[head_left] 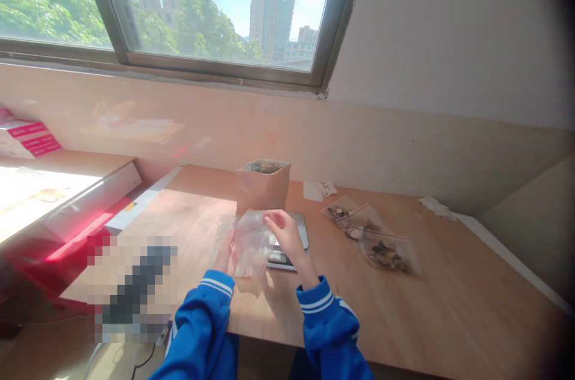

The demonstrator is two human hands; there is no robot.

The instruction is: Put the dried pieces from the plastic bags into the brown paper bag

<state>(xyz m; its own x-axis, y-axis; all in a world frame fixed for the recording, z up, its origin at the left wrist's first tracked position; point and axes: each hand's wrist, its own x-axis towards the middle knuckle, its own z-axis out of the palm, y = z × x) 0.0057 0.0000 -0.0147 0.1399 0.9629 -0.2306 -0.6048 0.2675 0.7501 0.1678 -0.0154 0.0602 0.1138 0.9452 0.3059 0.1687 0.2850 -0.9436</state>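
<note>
Our hands are both on a crinkled, clear plastic bag (254,245): the right hand (286,233) pinches its upper right side between thumb and fingers, while the left hand (226,252) grips its left side, partly hidden behind the film. We hold it between our forearms, near the front edge of the light-brown wooden surface (341,308); whether its lower end touches the wood, we cannot tell. That front edge runs just past our blue sleeves (330,326) with white stripes. To our right, bare wood gives us room out to the pale right edge; on the left, a sunlit strip lies between the bag and the left edge.

Just beyond our hands, a flat scale with a pale top (300,229) sits partly behind the bag and right hand. Behind them, an open, upright brown paper pouch (265,191) blocks our way toward the tiled wall (381,143). Right of the scale, three clear zip bags of dried brown pieces (387,254) lie in an overlapping row. White scraps (436,208) rest near the far right edge.
</note>
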